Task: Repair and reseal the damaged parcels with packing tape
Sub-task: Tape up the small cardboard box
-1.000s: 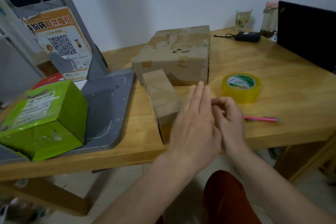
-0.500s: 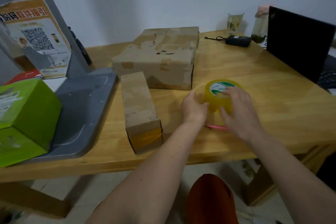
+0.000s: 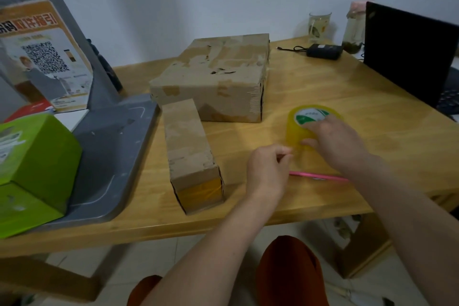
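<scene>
A yellow roll of packing tape (image 3: 299, 126) stands on the wooden table (image 3: 347, 97). My right hand (image 3: 332, 141) grips the roll from above, fingers over its top and thumb on its near side. My left hand (image 3: 269, 169) is just left of the roll, its fingertips pinched together at the roll's lower edge, seemingly on the tape end. A long narrow cardboard parcel (image 3: 188, 146) lies to the left, its near end covered in yellowish tape. Behind it sits a large worn cardboard parcel (image 3: 213, 77) with torn patches.
A pink pen (image 3: 315, 176) lies near the table's front edge under my right forearm. A green box (image 3: 32, 166) rests on a grey tray (image 3: 109, 156) at the left. A laptop (image 3: 407, 52), a charger (image 3: 323, 51) and two jars stand at the back right.
Both hands went from in front of the narrow parcel to the tape roll. My right hand now grips the roll and my left has drawn slightly away from it, pinching at its lower edge.
</scene>
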`<state>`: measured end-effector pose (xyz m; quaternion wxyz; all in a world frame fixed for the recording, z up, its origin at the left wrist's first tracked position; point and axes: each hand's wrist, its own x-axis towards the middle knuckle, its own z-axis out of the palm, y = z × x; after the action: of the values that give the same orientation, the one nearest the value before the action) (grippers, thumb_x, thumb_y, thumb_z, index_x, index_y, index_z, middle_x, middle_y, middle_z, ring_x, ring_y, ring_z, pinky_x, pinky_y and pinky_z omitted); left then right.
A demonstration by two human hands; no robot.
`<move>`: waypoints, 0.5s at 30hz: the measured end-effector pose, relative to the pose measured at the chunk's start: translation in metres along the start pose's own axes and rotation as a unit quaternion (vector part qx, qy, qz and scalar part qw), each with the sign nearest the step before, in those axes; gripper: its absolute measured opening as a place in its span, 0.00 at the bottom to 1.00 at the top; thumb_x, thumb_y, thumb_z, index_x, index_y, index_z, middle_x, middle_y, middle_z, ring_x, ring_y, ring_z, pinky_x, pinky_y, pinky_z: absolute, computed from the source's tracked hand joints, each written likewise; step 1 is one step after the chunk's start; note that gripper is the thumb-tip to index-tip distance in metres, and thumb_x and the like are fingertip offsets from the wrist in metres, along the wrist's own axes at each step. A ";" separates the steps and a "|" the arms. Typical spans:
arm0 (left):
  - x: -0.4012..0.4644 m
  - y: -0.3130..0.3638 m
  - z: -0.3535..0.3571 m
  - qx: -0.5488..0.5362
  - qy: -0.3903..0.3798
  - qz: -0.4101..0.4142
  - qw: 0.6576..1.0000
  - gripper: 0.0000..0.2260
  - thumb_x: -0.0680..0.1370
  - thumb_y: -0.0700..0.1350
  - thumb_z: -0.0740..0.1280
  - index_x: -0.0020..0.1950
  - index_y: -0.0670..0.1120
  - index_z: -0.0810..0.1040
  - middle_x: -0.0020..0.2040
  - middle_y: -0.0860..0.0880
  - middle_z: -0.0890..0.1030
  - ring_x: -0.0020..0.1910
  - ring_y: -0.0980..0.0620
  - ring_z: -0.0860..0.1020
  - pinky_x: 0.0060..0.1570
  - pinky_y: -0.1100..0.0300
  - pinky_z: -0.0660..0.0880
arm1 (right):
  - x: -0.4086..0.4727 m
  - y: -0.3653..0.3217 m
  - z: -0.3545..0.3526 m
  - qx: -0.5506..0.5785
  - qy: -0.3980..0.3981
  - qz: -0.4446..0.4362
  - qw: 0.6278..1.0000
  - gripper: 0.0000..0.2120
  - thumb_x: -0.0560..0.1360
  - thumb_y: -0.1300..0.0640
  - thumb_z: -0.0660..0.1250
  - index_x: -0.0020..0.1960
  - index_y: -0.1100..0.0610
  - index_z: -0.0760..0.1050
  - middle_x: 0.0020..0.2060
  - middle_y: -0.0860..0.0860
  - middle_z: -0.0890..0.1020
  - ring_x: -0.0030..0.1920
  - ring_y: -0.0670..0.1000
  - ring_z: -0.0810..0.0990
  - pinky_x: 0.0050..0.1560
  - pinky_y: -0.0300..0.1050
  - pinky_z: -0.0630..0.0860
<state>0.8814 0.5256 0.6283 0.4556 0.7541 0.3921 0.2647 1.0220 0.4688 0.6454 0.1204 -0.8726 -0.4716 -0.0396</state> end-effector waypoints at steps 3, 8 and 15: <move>0.000 -0.007 -0.021 0.008 0.043 -0.030 0.999 0.07 0.79 0.41 0.68 0.54 0.48 0.85 0.49 0.56 0.83 0.48 0.59 0.78 0.54 0.67 0.73 | 0.000 -0.005 0.006 -0.019 -0.056 -0.033 0.998 0.25 0.77 0.49 0.65 0.72 0.53 0.66 0.65 0.56 0.74 0.67 0.56 0.67 0.70 0.50 0.60; 0.002 -0.007 -0.035 0.008 0.068 -0.046 0.997 0.09 0.81 0.40 0.65 0.54 0.48 0.84 0.51 0.53 0.83 0.52 0.55 0.79 0.55 0.62 0.76 | -0.007 -0.002 -0.001 0.045 -0.062 -0.028 0.997 0.24 0.78 0.53 0.65 0.73 0.49 0.64 0.72 0.51 0.68 0.74 0.52 0.61 0.75 0.55 0.50; -0.014 -0.004 -0.038 0.055 0.018 -0.012 0.998 0.07 0.79 0.41 0.67 0.53 0.48 0.85 0.53 0.53 0.84 0.53 0.56 0.79 0.59 0.61 0.75 | 0.003 -0.017 0.005 0.046 -0.056 -0.004 0.997 0.24 0.78 0.53 0.65 0.72 0.49 0.67 0.69 0.55 0.71 0.71 0.55 0.63 0.71 0.57 0.59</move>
<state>0.8431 0.5332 0.6411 0.4093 0.7683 0.4231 0.2512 1.0094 0.4812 0.6439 0.1340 -0.8650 -0.4825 0.0303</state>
